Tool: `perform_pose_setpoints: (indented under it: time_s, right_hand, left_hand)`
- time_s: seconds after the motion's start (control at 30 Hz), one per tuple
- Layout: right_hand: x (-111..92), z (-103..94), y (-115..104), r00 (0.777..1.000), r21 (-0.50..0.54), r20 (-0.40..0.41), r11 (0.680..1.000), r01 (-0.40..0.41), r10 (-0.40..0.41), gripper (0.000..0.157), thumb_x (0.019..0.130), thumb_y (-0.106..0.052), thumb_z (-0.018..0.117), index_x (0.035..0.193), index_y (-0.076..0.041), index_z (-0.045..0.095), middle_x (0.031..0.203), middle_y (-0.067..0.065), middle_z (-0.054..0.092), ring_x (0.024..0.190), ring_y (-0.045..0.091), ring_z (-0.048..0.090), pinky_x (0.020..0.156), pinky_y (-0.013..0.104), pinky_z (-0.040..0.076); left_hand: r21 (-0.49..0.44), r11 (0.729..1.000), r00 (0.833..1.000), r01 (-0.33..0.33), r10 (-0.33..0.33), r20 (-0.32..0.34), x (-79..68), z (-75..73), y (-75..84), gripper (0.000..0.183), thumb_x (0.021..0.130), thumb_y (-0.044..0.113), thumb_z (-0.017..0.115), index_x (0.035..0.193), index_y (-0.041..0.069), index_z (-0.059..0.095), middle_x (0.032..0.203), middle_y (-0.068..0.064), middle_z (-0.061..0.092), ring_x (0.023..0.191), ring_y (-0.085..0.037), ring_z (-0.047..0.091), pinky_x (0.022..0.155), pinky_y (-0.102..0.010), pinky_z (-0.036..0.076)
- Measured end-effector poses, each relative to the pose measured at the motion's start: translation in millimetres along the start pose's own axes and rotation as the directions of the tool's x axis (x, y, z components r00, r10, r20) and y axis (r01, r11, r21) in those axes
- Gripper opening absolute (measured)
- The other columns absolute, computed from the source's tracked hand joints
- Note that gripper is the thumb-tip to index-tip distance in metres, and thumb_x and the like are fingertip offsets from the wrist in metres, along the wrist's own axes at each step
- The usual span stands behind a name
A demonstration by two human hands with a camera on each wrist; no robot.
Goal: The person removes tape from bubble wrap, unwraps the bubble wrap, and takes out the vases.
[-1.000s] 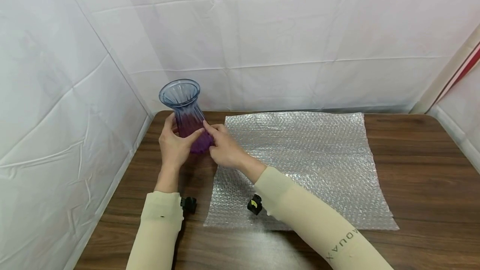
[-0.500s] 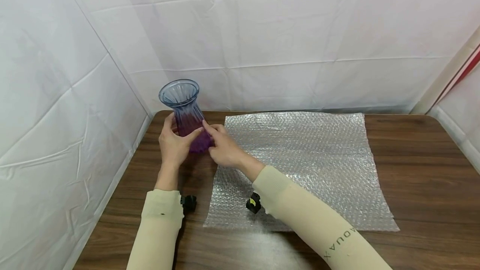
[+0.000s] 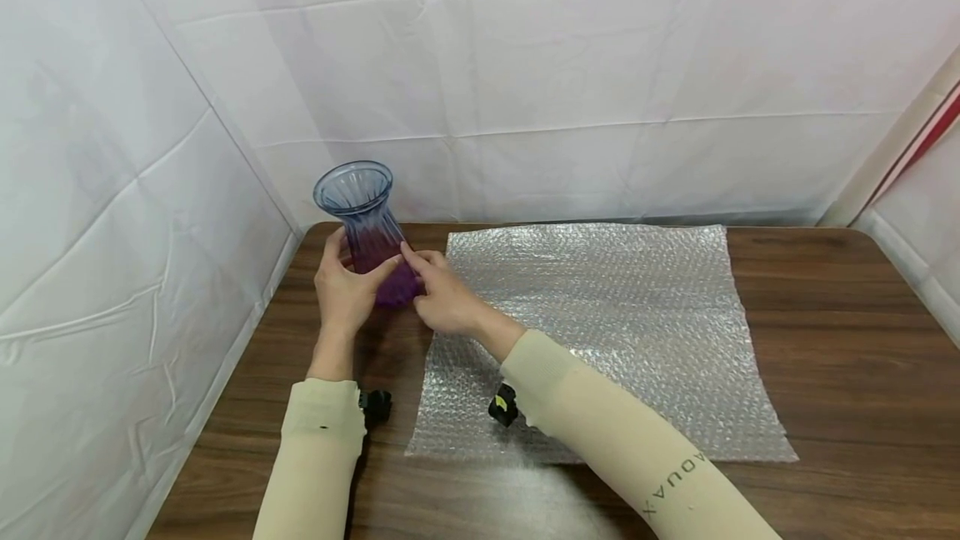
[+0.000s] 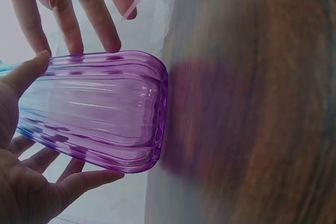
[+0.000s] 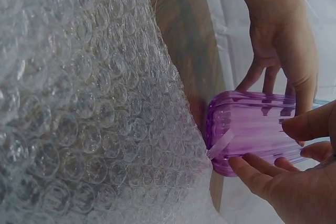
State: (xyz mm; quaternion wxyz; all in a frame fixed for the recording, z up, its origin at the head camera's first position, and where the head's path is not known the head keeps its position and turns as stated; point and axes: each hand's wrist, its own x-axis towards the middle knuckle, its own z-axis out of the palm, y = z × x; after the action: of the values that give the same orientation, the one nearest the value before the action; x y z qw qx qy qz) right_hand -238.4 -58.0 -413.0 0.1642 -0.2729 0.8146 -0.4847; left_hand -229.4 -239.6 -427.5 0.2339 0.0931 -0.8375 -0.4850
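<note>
A ribbed glass vase (image 3: 375, 244), blue at its flared rim and purple toward the base, is held between both hands at the table's back left. It looks upright, with its base at the tabletop. My left hand (image 3: 345, 294) grips its left side, thumb across the front and fingers around behind. From the right, my right hand (image 3: 447, 294) holds the lower body, thumb in front. In the left wrist view the purple base (image 4: 121, 111) throws a purple reflection on the wood. The right wrist view has the right-hand fingers (image 5: 252, 174) along the glass.
A sheet of bubble wrap (image 3: 622, 332) lies flat across the middle of the wooden table (image 3: 847, 340), its left edge close beside the vase. White fabric walls (image 3: 562, 107) stand behind and at the left. Small black wrist cameras (image 3: 504, 407) sit below both sleeves.
The vase and both hands have shifted very slightly left. The hold on the vase stays the same, and the bubble wrap lies as before.
</note>
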Motion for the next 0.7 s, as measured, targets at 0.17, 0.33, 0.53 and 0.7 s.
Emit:
perform_pose_setpoints:
  time_s: [0.17, 0.33, 0.53, 0.7]
  right_hand:
    - [0.9, 0.4, -0.5, 1.000, -0.003, 0.006, 1.000, -0.001, 0.001, 0.086, 0.097, 0.007, 0.048, 0.168, -0.024, 0.011, 0.168, 0.012, 0.021, 0.146, 0.032, 0.045, 0.113, 0.041, 0.044]
    - [2.1, 1.3, -0.8, 1.000, -0.026, 0.011, 1.000, -0.002, 0.002, 0.087, 0.096, 0.007, 0.049, 0.168, -0.022, 0.010, 0.168, 0.013, 0.021, 0.147, 0.031, 0.045, 0.114, 0.039, 0.043]
    - [3.0, 1.9, -2.3, 1.000, -0.037, 0.025, 0.999, -0.010, 0.010, 0.087, 0.097, 0.005, 0.050, 0.168, -0.022, 0.008, 0.169, 0.014, 0.019, 0.148, 0.029, 0.043, 0.115, 0.040, 0.043]
    - [4.5, 2.6, -2.3, 1.000, -0.029, 0.024, 1.000, -0.011, 0.012, 0.087, 0.097, 0.005, 0.051, 0.168, -0.021, 0.007, 0.169, 0.015, 0.017, 0.149, 0.030, 0.041, 0.117, 0.041, 0.041]
  left_hand:
    - [-0.008, 1.000, 1.000, 0.002, -0.002, -0.002, 1.0, 0.6, -1.3, 0.089, 0.079, 0.034, 0.092, 0.152, 0.012, 0.046, 0.146, -0.016, 0.058, 0.129, -0.035, 0.057, 0.108, -0.051, 0.048]
    - [-0.006, 1.000, 1.000, 0.001, -0.001, -0.007, 1.7, 1.0, -2.3, 0.088, 0.079, 0.032, 0.091, 0.152, 0.011, 0.046, 0.146, -0.017, 0.058, 0.129, -0.035, 0.057, 0.109, -0.051, 0.048]
    - [0.034, 0.999, 0.999, 0.022, -0.022, 0.027, 2.6, -0.3, -1.0, 0.089, 0.082, 0.033, 0.089, 0.155, 0.011, 0.041, 0.148, -0.017, 0.055, 0.131, -0.036, 0.056, 0.109, -0.051, 0.047]
    - [0.067, 0.997, 0.996, 0.043, -0.048, 0.072, 3.3, -1.7, 1.4, 0.091, 0.085, 0.034, 0.087, 0.158, 0.013, 0.037, 0.148, -0.021, 0.055, 0.133, -0.039, 0.055, 0.110, -0.054, 0.046]
